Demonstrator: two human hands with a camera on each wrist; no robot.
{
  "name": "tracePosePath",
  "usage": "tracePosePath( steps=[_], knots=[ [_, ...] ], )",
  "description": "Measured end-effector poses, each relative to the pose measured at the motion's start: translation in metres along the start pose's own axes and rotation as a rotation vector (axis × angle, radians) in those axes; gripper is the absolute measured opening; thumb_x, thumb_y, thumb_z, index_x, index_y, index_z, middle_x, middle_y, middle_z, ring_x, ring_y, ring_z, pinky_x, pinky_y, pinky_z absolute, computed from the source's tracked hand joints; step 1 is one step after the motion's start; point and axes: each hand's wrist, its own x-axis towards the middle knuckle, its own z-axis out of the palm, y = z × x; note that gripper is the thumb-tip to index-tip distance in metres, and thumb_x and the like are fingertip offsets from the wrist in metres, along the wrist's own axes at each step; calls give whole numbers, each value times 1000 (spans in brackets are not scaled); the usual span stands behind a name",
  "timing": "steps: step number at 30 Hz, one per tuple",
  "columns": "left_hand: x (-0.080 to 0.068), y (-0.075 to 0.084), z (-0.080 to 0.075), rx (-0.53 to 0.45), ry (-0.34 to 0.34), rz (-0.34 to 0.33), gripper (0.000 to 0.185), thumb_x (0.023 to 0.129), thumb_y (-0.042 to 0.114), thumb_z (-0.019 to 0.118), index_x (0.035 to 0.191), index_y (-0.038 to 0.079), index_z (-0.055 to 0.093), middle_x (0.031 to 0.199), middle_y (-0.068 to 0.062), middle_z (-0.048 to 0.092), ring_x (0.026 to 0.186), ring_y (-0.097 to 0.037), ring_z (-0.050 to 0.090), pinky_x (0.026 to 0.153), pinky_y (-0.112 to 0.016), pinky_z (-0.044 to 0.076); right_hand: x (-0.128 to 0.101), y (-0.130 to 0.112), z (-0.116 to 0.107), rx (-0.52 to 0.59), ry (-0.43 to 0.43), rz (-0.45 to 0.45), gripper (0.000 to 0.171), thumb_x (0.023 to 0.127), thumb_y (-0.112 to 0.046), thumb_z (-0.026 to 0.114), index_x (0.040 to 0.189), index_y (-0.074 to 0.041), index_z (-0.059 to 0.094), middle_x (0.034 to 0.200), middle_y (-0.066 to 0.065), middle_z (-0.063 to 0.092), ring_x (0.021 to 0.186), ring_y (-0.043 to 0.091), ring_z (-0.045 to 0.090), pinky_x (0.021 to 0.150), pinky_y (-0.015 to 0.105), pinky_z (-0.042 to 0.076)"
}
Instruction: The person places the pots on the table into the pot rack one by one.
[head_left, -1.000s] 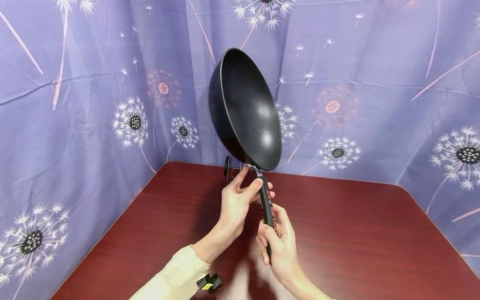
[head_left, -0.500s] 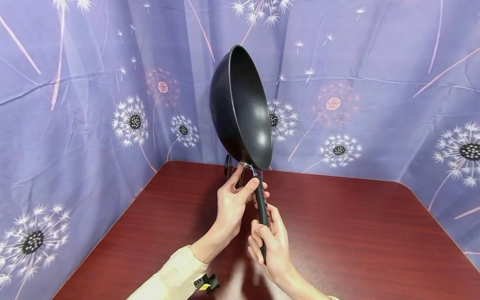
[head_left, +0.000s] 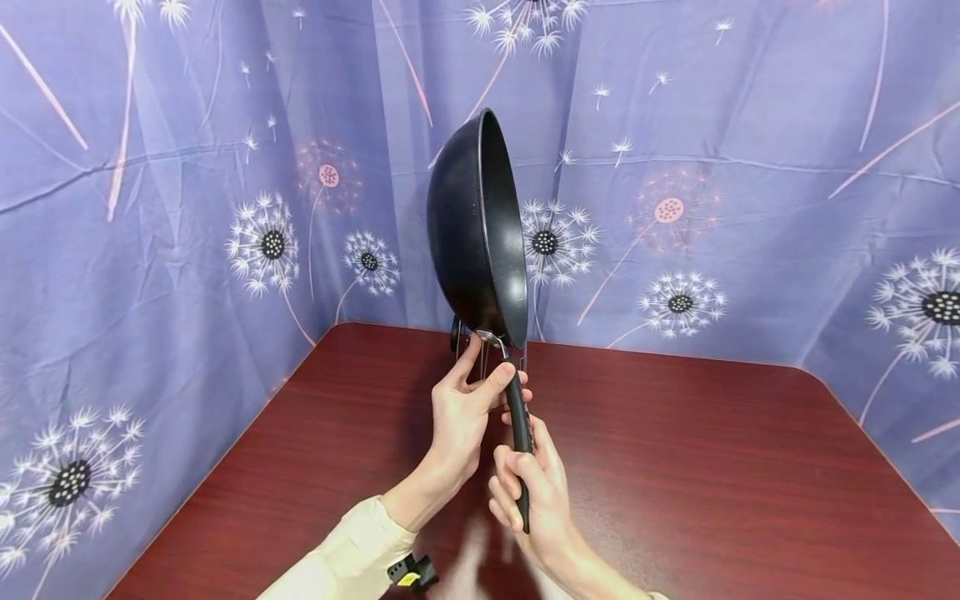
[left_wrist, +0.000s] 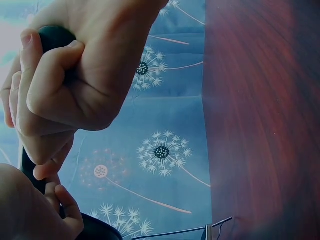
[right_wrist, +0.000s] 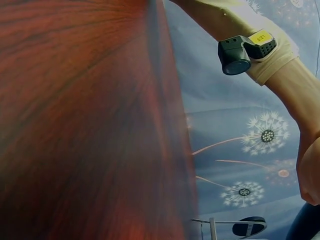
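Observation:
A black wok (head_left: 459, 233) stands raised above the table with its bowl up and its handle (head_left: 519, 408) pointing down. Its opening faces right, seen nearly edge-on. My left hand (head_left: 459, 417) holds the upper handle, thumb on the near side, index finger reaching up to the metal joint under the bowl. Lower down, my right hand (head_left: 546, 496) grips the handle's end with curled fingers. In the left wrist view, the right hand (left_wrist: 85, 85) wraps the dark handle end (left_wrist: 56, 37), with part of the left hand (left_wrist: 35, 205) below.
Behind the wok, a thin metal wire frame (right_wrist: 213, 229) with a black round piece (right_wrist: 250, 226) stands on the red-brown table (head_left: 697, 467), mostly hidden in the head view. Purple dandelion-print curtains (head_left: 750, 100) surround the table. A black camera (right_wrist: 236, 57) sits on the left sleeve.
The wok has turned about its handle, so its opening now faces further right and more of the outside shows. Both hands have shifted slightly left and keep their hold.

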Motion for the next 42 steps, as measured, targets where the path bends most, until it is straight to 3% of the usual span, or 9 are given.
tracePosePath(
  steps=[9, 16, 26, 30, 42],
  knots=[
    [-1, -3, -1, 23, -15, 10, 76, 87, 21, 77, 152, 23, 37, 93, -17, 76, 74, -22, 76, 56, -23, 52, -1, 4, -4, 47, -34, 4, 40, 96, 1, 30, 132, -15, 35, 59, -10, 37, 37, 4, 31, 35, 20, 20],
    [-2, -6, -3, 27, -15, 12, 75, 89, 17, 76, 153, 24, 37, 94, -13, 77, 77, -22, 75, 69, -26, 58, -1, 7, -6, 153, -111, -22, 43, 96, 3, 24, 131, -16, 40, 61, -6, 32, 38, 8, 25, 35, 28, 10],
    [0, -12, -2, 46, -46, -10, 76, 90, 18, 75, 154, 23, 35, 91, -8, 77, 77, -18, 75, 66, -25, 57, -4, 5, -6, 222, -43, 42, 36, 98, -1, 27, 130, -14, 36, 59, -7, 32, 38, 8, 23, 39, 22, 14],
    [1, -14, -1, 45, -48, -13, 75, 89, 17, 75, 153, 24, 36, 90, -7, 77, 76, -17, 75, 70, -26, 58, -5, 6, -7, 262, -57, 38, 36, 98, 0, 25, 130, -14, 35, 60, -6, 30, 38, 9, 22, 39, 22, 13],
    [2, -15, 0, 46, -65, -29, 77, 88, 15, 76, 153, 24, 36, 89, -5, 77, 77, -17, 75, 64, -22, 55, -6, 5, -11, 213, -46, 32, 38, 98, 1, 26, 129, -17, 40, 60, -6, 30, 38, 9, 23, 38, 26, 8]
  ],
)
